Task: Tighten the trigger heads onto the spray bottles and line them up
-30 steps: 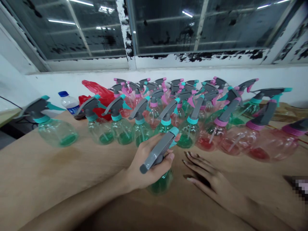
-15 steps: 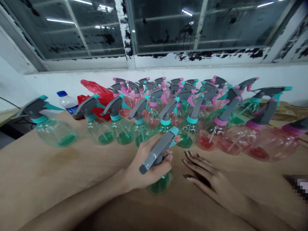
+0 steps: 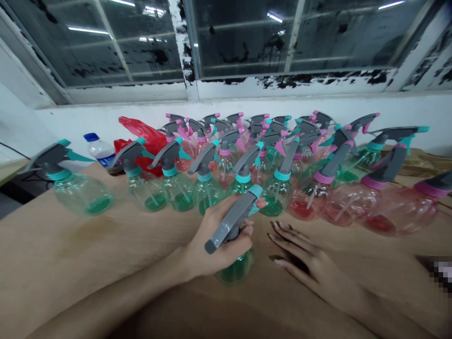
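My left hand (image 3: 219, 240) is closed round the neck of a spray bottle (image 3: 236, 270) with a clear green body, a grey head and a turquoise nozzle. The bottle stands upright near the front of the table, and the hand hides its collar and most of its trigger. To its right, my right hand (image 3: 310, 259) rests palm down on the tabletop with its fingers stretched out, holding nothing. Just beyond both hands runs a row of similar bottles, among them a green one (image 3: 277, 195) and a pink one (image 3: 307, 205).
Several more pink and green spray bottles crowd behind the front row. One green bottle (image 3: 83, 193) stands apart at the left. Near the wall are a blue-capped drink bottle (image 3: 100, 148) and a red plastic bag (image 3: 143, 134). A window (image 3: 247, 42) spans the back.
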Demonstrator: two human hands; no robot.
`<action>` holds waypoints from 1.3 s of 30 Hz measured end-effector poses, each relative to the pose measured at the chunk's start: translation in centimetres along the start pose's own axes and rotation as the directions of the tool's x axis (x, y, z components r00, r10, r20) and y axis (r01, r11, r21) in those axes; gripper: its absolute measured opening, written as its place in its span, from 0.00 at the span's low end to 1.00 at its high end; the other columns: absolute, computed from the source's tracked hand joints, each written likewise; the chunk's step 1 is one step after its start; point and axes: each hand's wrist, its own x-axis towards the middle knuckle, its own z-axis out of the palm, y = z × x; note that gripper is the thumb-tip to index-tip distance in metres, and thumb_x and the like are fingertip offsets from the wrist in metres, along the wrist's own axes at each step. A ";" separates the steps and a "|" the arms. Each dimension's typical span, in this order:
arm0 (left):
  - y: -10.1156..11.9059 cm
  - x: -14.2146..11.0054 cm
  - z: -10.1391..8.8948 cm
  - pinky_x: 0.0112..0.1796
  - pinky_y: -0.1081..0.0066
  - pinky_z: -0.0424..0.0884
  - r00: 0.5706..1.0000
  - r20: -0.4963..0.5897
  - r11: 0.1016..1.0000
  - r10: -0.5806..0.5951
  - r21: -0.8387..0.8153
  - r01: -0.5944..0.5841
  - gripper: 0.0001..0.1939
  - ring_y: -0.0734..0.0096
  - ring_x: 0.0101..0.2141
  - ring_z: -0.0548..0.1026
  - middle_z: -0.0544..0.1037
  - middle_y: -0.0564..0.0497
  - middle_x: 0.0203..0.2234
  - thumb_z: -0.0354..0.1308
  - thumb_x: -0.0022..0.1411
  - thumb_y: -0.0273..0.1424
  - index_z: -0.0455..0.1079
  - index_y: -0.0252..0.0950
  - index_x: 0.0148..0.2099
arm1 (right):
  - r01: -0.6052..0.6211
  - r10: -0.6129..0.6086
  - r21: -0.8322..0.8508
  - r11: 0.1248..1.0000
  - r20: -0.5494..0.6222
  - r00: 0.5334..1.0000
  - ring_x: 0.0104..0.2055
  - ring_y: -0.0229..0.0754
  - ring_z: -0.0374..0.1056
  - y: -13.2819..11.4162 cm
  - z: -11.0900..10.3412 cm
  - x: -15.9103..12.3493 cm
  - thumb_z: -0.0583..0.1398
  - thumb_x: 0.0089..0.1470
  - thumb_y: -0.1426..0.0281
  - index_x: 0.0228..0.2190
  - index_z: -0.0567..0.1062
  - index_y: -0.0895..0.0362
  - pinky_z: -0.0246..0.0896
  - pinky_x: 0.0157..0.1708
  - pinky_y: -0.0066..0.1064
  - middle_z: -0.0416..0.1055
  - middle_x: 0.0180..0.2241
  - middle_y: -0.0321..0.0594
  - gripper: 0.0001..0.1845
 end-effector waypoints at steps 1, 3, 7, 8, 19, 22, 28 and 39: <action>0.1 0.0 0.0 0.30 0.72 0.72 1.000 -0.001 1.000 -0.002 0.004 0.002 0.19 0.73 0.25 0.71 0.71 0.53 0.29 0.51 0.50 0.23 0.66 0.38 0.46 | 0.001 -0.001 0.003 1.000 -0.001 1.000 0.61 0.46 0.52 0.0 0.0 0.0 0.54 0.56 0.61 0.56 0.60 0.49 0.53 0.57 0.44 0.56 0.59 0.36 0.26; 0.2 0.0 -0.1 0.30 0.73 0.72 1.000 0.001 1.000 -0.009 0.018 0.009 0.19 0.73 0.26 0.72 0.71 0.53 0.28 0.51 0.49 0.22 0.66 0.38 0.45 | 0.002 -0.002 0.008 1.000 -0.006 1.000 0.61 0.46 0.52 -0.1 -0.2 0.1 0.54 0.56 0.62 0.56 0.60 0.49 0.53 0.57 0.44 0.57 0.59 0.36 0.26; 0.2 0.1 -0.2 0.30 0.73 0.72 1.000 0.014 1.000 -0.010 -0.015 0.010 0.20 0.73 0.26 0.72 0.70 0.53 0.29 0.51 0.49 0.21 0.65 0.37 0.46 | -0.015 0.015 0.012 1.000 0.005 1.000 0.61 0.46 0.51 -0.3 -0.3 0.1 0.54 0.57 0.62 0.56 0.60 0.49 0.54 0.57 0.44 0.56 0.60 0.36 0.26; 0.2 0.1 -0.1 0.29 0.73 0.71 1.000 0.012 0.999 -0.009 -0.033 0.010 0.20 0.74 0.26 0.72 0.70 0.53 0.29 0.51 0.49 0.21 0.65 0.37 0.46 | -0.015 0.015 0.010 1.000 0.006 1.000 0.61 0.46 0.51 -0.3 -0.3 0.1 0.54 0.57 0.62 0.56 0.60 0.49 0.53 0.57 0.44 0.56 0.60 0.35 0.26; 1.1 0.5 -0.5 0.28 0.72 0.71 0.998 0.022 0.997 -0.055 -0.053 0.056 0.15 0.73 0.23 0.71 0.73 0.53 0.28 0.51 0.49 0.23 0.69 0.39 0.41 | -0.003 0.002 0.010 1.000 0.010 1.000 0.61 0.46 0.51 0.0 0.0 0.1 0.54 0.56 0.61 0.56 0.60 0.49 0.53 0.57 0.45 0.56 0.59 0.36 0.26; 1.3 0.5 -0.8 0.29 0.70 0.70 0.997 0.026 0.998 -0.068 -0.012 0.068 0.13 0.72 0.23 0.70 0.71 0.54 0.25 0.51 0.51 0.25 0.69 0.38 0.40 | -0.006 0.006 0.002 1.000 0.024 1.000 0.61 0.46 0.51 -0.1 -0.2 0.1 0.54 0.57 0.61 0.57 0.59 0.49 0.53 0.57 0.46 0.56 0.60 0.36 0.27; 1.1 0.4 -0.9 0.31 0.68 0.71 0.996 0.057 0.997 -0.074 0.012 0.073 0.11 0.69 0.26 0.71 0.73 0.53 0.27 0.50 0.52 0.27 0.68 0.40 0.39 | -0.011 0.011 0.011 1.000 -0.003 1.000 0.60 0.47 0.52 -0.5 -0.4 0.2 0.54 0.57 0.61 0.57 0.60 0.49 0.53 0.57 0.46 0.57 0.59 0.36 0.26; 0.7 0.5 -0.9 0.29 0.70 0.70 0.999 0.047 0.999 -0.014 0.032 0.013 0.06 0.70 0.26 0.71 0.71 0.52 0.27 0.51 0.53 0.27 0.65 0.38 0.36 | 0.020 -0.020 -0.015 1.000 0.010 1.000 0.61 0.47 0.51 0.0 -0.1 0.0 0.53 0.57 0.62 0.57 0.59 0.49 0.53 0.57 0.47 0.56 0.60 0.38 0.26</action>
